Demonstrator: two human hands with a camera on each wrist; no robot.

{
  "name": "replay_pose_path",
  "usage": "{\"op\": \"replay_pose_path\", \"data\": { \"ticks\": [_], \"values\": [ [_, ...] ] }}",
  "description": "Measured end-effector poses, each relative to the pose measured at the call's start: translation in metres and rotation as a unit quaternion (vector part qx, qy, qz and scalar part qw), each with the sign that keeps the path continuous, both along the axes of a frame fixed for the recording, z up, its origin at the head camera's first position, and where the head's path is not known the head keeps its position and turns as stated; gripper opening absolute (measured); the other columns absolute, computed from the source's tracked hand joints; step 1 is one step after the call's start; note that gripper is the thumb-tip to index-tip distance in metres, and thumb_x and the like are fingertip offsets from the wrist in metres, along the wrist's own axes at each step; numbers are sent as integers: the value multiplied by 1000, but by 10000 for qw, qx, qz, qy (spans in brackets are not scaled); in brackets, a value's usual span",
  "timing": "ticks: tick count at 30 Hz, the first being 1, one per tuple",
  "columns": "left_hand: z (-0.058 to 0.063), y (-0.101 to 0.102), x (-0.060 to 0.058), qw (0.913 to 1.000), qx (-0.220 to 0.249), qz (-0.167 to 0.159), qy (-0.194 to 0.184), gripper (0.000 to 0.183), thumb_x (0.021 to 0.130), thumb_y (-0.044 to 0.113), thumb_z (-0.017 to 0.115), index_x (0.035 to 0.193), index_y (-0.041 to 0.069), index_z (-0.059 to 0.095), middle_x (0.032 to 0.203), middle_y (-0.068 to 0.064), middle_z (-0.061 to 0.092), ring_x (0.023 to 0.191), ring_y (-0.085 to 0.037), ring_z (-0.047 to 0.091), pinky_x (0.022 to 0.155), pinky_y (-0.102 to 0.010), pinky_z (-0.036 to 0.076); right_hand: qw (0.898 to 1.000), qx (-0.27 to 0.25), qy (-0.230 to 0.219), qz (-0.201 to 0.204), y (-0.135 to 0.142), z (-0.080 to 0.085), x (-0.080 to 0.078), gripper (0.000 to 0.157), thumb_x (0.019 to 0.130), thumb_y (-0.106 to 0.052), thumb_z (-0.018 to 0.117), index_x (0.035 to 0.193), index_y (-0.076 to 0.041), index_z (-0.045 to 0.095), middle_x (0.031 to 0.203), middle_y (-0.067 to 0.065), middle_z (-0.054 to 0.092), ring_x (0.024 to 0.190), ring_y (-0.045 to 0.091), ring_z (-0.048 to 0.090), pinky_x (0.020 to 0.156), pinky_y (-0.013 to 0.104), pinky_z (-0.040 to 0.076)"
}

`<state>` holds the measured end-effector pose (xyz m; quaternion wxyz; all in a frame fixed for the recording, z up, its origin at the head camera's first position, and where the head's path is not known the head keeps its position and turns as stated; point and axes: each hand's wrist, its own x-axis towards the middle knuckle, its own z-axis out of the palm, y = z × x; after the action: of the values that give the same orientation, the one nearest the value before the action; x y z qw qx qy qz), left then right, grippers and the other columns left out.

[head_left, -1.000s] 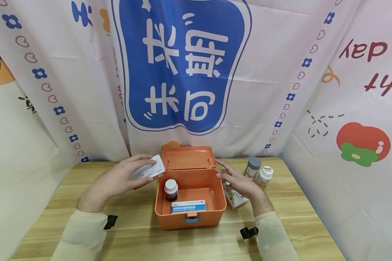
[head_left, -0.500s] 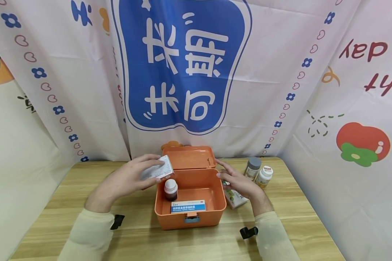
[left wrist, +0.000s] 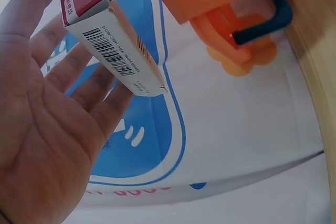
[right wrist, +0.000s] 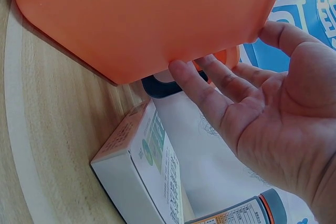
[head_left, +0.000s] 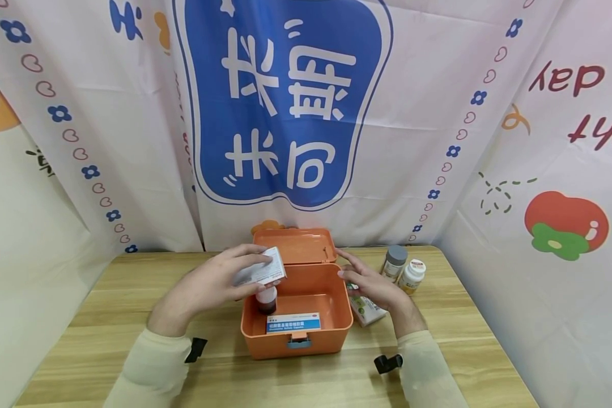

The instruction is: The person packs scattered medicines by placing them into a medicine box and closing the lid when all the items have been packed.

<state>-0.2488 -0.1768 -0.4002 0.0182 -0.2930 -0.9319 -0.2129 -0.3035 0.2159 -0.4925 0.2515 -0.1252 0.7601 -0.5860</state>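
My left hand (head_left: 209,286) holds a white and dark red medicine box (left wrist: 113,51) between thumb and fingers, above the left rim of an orange storage box (head_left: 272,347). The storage box stands with its lid (head_left: 301,247) swung back. Inside it, a white-capped dark bottle (head_left: 267,301) stands at the left, partly covered by my left hand and the held box. A blue and white medicine box (head_left: 293,323) rests along the inner front. My right hand (head_left: 382,292) touches the storage box's right rear corner, its extended fingertips (right wrist: 181,72) at the wall's edge.
A white and green carton (right wrist: 152,171) lies on the wooden table (head_left: 209,379), right of the storage box and partly under my right hand. Behind it stand a grey-capped bottle (head_left: 396,262) and a white-capped bottle (head_left: 413,276). A printed curtain (head_left: 387,187) hangs behind the table.
My left hand has moved right with the medicine box, from beside the storage box to over its left part, now overlapping the dark bottle. My right hand has stayed in place.
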Motion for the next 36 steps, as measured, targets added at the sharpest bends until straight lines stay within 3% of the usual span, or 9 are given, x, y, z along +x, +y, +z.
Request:
{"op": "replay_pose_path", "data": {
  "ticks": [9, 18, 29, 36],
  "values": [
    [2, 14, 3, 9996, 25, -228, 169, 52, 94, 44, 79, 144, 39, 62, 155, 8, 54, 132, -22, 59, 111, -52, 55, 10000, 7, 12, 11, 0, 2, 0, 69, 108, -45, 57, 166, -46, 20, 165, 9, 45, 150, 35, 50, 116, 56, 51],
    [-1, 27, 6, 9996, -60, -265, -61, 54, 95, 49, 77, 145, 43, 60, 158, 12, 51, 137, -22, 57, 113, -54, 53, 10000, 12, -2, -23, 0, 1, 0, 71, 107, -46, 59, 166, -46, 20, 165, 10, 45, 149, 35, 50, 115, 56, 51],
    [-6, 39, 10, 9978, -160, -569, 314, 51, 94, 48, 78, 142, 37, 63, 156, 9, 54, 133, -17, 59, 113, -47, 55, 9999, -79, 52, 39, 0, -1, 0, 68, 109, -42, 57, 166, -45, 19, 164, 12, 45, 148, 35, 52, 116, 56, 51],
    [-10, 43, 13, 9978, -189, -595, 223, 52, 95, 51, 76, 143, 38, 62, 156, 10, 54, 135, -17, 59, 114, -47, 54, 9999, -92, 48, 18, 0, -3, -1, 69, 109, -43, 57, 166, -45, 20, 163, 12, 46, 148, 35, 52, 116, 57, 51]
  ]
}}
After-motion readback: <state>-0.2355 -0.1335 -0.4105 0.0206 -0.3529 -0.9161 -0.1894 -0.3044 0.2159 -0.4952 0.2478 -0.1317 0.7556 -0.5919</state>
